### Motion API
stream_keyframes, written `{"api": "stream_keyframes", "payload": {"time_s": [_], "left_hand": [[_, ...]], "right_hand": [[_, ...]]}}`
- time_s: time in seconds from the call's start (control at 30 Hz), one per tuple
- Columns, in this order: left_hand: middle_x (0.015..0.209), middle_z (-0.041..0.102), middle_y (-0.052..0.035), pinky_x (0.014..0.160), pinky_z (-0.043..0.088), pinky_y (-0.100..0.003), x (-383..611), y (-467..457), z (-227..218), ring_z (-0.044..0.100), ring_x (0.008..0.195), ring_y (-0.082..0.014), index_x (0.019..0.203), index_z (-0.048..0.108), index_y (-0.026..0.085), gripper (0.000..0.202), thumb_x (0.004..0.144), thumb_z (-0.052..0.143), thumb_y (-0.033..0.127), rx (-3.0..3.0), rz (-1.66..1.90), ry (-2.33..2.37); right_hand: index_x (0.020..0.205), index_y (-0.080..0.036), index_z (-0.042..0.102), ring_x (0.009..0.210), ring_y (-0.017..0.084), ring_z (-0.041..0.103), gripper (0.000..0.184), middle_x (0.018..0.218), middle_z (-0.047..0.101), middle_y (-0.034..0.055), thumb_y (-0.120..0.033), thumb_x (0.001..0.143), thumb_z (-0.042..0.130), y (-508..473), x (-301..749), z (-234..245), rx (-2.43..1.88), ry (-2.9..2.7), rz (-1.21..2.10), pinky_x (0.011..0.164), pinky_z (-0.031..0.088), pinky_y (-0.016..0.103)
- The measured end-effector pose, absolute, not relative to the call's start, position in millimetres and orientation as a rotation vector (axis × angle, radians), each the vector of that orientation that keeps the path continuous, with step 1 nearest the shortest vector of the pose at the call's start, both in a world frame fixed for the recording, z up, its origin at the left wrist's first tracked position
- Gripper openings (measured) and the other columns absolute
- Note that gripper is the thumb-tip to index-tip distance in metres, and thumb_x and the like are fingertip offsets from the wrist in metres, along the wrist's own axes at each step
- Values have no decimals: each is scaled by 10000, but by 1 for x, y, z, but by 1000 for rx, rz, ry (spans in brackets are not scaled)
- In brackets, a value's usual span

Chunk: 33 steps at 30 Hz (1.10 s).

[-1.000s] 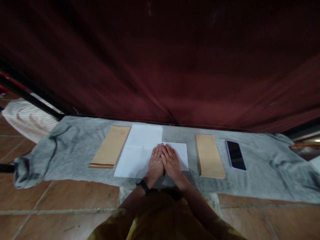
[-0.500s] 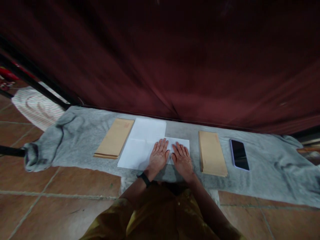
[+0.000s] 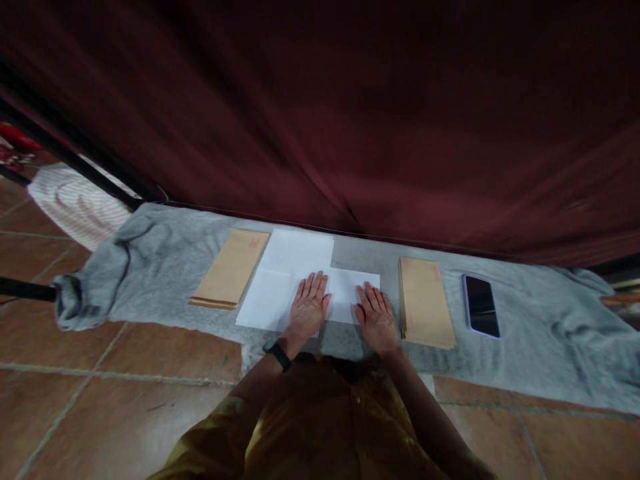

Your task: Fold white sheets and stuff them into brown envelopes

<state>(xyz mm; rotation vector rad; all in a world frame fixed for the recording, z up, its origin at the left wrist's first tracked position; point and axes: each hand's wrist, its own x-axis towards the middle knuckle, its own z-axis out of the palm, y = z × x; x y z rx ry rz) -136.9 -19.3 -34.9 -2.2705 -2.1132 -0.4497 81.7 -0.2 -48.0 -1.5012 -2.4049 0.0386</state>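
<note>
A folded sheet of white paper (image 3: 345, 288) lies flat in front of me, its left part reaching over the larger white sheets (image 3: 270, 299). Palm down, my left hand (image 3: 309, 305) rests where the folded paper meets the larger sheets. My right hand (image 3: 376, 319) lies flat on the right end of the folded paper, fingers stretched out. Both hands are open and grip nothing. Brown envelopes lie stacked on either side: the left stack (image 3: 233, 267) beside the white sheets, the right stack (image 3: 427, 303) just right of my right hand.
A smartphone (image 3: 481, 305) lies right of the right envelopes. A grey cloth (image 3: 160, 267) covers the narrow surface. Behind it hangs a dark red curtain (image 3: 320, 133). Black bars (image 3: 70, 157) and a striped cloth (image 3: 80, 200) are at the left, above floor tiles (image 3: 165, 353).
My hands have slid apart across the folded paper, the left one to the left and the right one to the right. The camera view has shifted slightly.
</note>
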Motion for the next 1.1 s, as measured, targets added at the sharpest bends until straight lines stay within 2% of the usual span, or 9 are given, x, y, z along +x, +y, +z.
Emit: {"api": "stream_keyframes", "payload": {"time_s": [0.17, 0.33, 0.43, 0.53, 0.67, 0.93, 1.1], "left_hand": [[1610, 358, -142, 1244, 236, -515, -140, -22, -32, 245, 1525, -281, 1520, 368, 109, 524, 1041, 306, 312, -2233, -479, -2137], [1644, 295, -113, 1268, 199, -449, -109, -26, -24, 202, 1540, -235, 1549, 318, 135, 545, 1024, 348, 278, -2434, -486, -1930], [1625, 347, -93, 1269, 176, -454, -90, -29, -26, 240, 1529, -226, 1551, 326, 154, 558, 1020, 374, 318, -2634, -432, -1730], [1600, 396, -86, 1260, 182, -461, -85, -32, -30, 295, 1510, -230, 1535, 365, 166, 540, 1031, 353, 359, -2638, -430, -1744], [1614, 374, -66, 1258, 183, -462, -93, -37, -32, 284, 1514, -226, 1531, 380, 195, 542, 1036, 347, 416, -2633, -419, -1751], [1609, 381, -93, 1267, 129, -502, -103, -48, -25, 278, 1516, -247, 1503, 428, 194, 559, 1016, 400, 466, -2664, -309, -1680], [1605, 378, -130, 1270, 126, -489, -103, -49, -22, 287, 1513, -251, 1490, 441, 146, 572, 1016, 401, 464, -2677, -295, -1647]], "right_hand": [[1550, -186, 382, 1473, 273, 342, 534, 1606, 368, 93, -364, 1047, 376, 0, 82, -48, -1496, -2407, 25, 1197, 271, 474], [1547, -184, 387, 1473, 278, 341, 532, 1606, 368, 95, -362, 1046, 368, 0, 82, -51, -1487, -2415, 26, 1198, 263, 484], [1551, -187, 379, 1469, 275, 347, 532, 1605, 371, 97, -331, 1039, 365, 1, 83, -53, -1482, -2406, 26, 1197, 262, 489], [1549, -182, 382, 1469, 275, 346, 530, 1606, 369, 99, -329, 1040, 356, 1, 83, -54, -1471, -2416, 26, 1195, 265, 492], [1541, -175, 394, 1475, 276, 334, 526, 1614, 351, 105, -355, 1050, 346, 1, 85, -55, -1469, -2426, 12, 1195, 264, 491], [1552, -185, 373, 1477, 277, 332, 533, 1615, 350, 104, -347, 1045, 363, -2, 90, -57, -1448, -2426, -6, 1194, 271, 502], [1538, -179, 397, 1467, 278, 352, 509, 1590, 398, 112, -339, 1061, 314, -3, 87, -51, -1480, -2383, 44, 1201, 247, 533]]}}
